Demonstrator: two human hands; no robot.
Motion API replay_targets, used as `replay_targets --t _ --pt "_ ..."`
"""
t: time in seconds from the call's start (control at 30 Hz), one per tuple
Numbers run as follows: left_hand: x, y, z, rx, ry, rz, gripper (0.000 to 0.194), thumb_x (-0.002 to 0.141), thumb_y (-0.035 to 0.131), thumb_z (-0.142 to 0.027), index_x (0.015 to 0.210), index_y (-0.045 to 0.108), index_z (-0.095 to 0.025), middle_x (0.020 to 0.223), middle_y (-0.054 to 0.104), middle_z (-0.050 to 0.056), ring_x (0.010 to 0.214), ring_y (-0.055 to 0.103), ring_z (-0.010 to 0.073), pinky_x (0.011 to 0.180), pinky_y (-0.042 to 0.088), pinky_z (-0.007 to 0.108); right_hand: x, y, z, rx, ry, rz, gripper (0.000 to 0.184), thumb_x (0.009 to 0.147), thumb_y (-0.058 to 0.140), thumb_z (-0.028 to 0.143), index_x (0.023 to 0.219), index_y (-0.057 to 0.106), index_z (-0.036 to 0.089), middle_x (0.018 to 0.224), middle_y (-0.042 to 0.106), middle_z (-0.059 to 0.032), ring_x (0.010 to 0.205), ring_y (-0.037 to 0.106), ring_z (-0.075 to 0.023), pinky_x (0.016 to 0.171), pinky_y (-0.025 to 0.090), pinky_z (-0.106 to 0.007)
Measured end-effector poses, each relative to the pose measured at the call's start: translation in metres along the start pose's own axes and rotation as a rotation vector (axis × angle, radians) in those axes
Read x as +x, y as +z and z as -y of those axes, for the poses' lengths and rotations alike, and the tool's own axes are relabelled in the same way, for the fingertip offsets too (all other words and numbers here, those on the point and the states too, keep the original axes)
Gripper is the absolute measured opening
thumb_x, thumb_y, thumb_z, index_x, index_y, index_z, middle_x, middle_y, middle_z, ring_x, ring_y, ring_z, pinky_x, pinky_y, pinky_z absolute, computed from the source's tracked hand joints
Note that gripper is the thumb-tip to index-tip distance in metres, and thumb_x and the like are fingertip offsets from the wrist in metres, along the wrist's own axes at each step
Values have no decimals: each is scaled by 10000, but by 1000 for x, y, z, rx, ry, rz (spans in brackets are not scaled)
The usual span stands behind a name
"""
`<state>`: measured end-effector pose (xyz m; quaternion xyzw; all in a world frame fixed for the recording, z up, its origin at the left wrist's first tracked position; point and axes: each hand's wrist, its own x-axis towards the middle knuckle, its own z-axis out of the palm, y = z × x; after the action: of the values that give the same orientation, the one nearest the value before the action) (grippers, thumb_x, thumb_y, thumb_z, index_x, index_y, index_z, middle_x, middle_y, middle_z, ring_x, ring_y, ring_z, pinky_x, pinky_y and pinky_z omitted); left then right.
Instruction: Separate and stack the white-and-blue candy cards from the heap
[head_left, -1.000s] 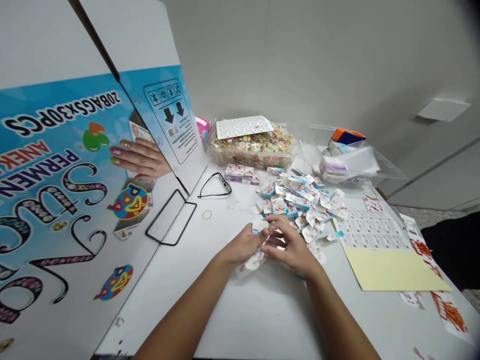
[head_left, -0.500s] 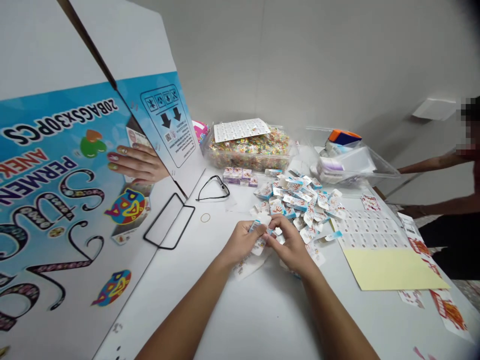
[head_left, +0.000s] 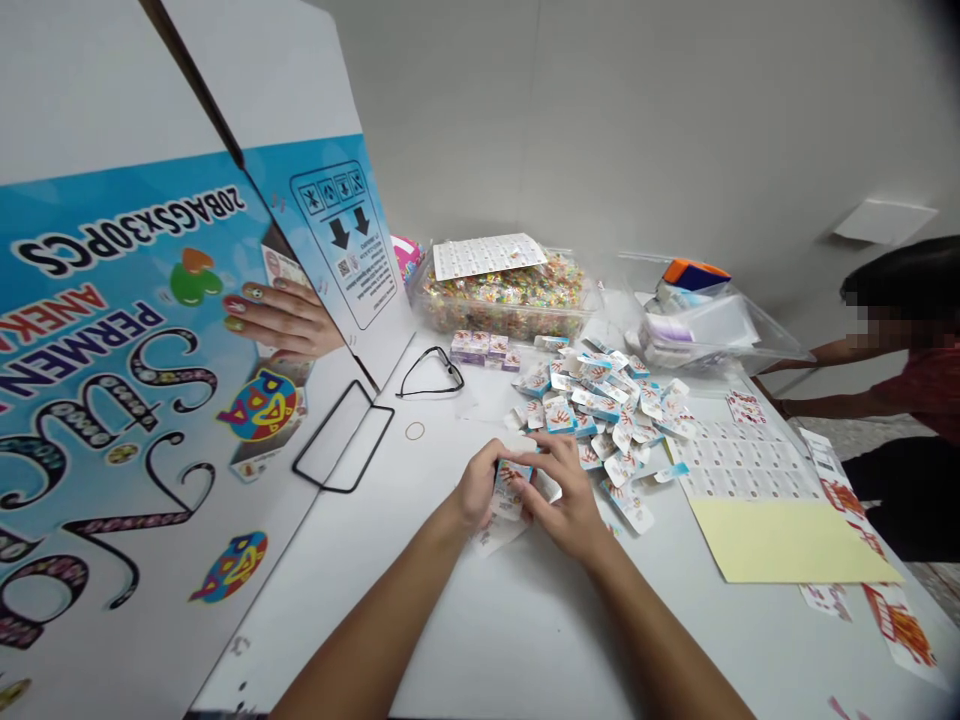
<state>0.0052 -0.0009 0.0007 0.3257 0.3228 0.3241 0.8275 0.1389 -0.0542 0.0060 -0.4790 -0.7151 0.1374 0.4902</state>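
A small white and blue carton (head_left: 513, 484) printed with a painted hand is held above the table. My left hand (head_left: 478, 487) is closed around its left side. My right hand (head_left: 564, 497) pinches it, its fingers over the top edge and thumb near the front. Beneath them lies a whitish translucent sheet (head_left: 491, 537), partly hidden. Just beyond my hands is a loose pile of similar small cartons (head_left: 600, 393), some with flaps standing out.
A large printed box (head_left: 172, 400) walls off the left. Eyeglasses (head_left: 431, 374), a rubber band (head_left: 415, 431) and purple cartons (head_left: 480, 348) lie near a clear tub of wrapped candy (head_left: 510, 300). Sticker sheets (head_left: 739, 460) and a yellow sheet (head_left: 791, 540) lie right. Another person (head_left: 919, 400) stands beyond.
My fingers have shifted on the carton and its printed front now faces me. My right fingers have spread across its top. The person at right has leaned further into view.
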Motion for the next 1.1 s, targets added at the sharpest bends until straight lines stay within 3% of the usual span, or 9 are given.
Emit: replay_targets --t 0.13,0.2,0.27,0.33,0.47,0.63,0.77,0.97,1.1 --pt "-5 0 -11 -5 -53 207 515 770 478 -612 750 644 -125 518 584 53 390 561 202 374 416 298 2 -4 -1 116 151 2 182 921 596 314 777 642 212 969 676 -69 952 598 -226 879 491 -409" --pt "-7 5 -15 32 68 203 450 790 592 -557 880 659 -121 689 656 66 538 632 183 445 459 259 2 -3 -5 183 265 -169 130 924 596 332 914 652 215 914 686 -58 881 632 -210 839 517 -385" --pt "-7 9 -16 148 206 131 375 793 692 -452 981 659 -129 900 690 83 693 667 175 529 509 241 1 -2 -10 178 328 -303 310 909 623 335 1195 598 218 1025 703 -81 932 663 -219 858 532 -387" --pt "-5 11 -14 273 297 56 369 810 708 -421 1035 655 -134 998 685 87 743 673 175 590 551 263 0 -2 -13 89 278 -315 434 905 628 319 1320 552 217 1117 703 -104 1013 667 -238 899 528 -403" --pt "-2 9 -9 353 357 13 375 859 653 -452 1048 650 -128 936 689 69 685 677 171 587 569 283 1 -6 -15 38 144 -274 282 927 580 284 1171 701 211 1040 738 -93 946 678 -225 876 528 -398" --pt "-5 12 -7 376 356 111 365 898 598 -467 980 660 -117 818 695 69 667 680 184 596 559 283 6 -6 -17 517 482 -375 248 825 717 366 1018 729 211 820 727 -28 692 639 -161 640 533 -304" --pt "-7 14 -6 373 363 148 366 910 582 -463 974 661 -112 797 698 75 665 683 186 601 555 281 7 -3 -18 755 538 -420 202 796 741 379 870 683 201 682 647 20 608 572 -124 571 486 -253" --pt "-2 13 -2 301 352 115 405 858 642 -496 987 677 -114 810 704 82 683 683 198 608 564 297 1 -6 -13 324 406 -376 215 915 608 353 984 731 191 787 683 -18 716 620 -158 696 517 -303" --pt "0 11 -1 225 353 31 409 820 687 -495 976 691 -117 909 711 90 737 682 196 602 574 286 -1 -1 -10 -10 108 -320 304 961 525 230 1227 671 216 940 712 -70 860 636 -200 801 521 -361"
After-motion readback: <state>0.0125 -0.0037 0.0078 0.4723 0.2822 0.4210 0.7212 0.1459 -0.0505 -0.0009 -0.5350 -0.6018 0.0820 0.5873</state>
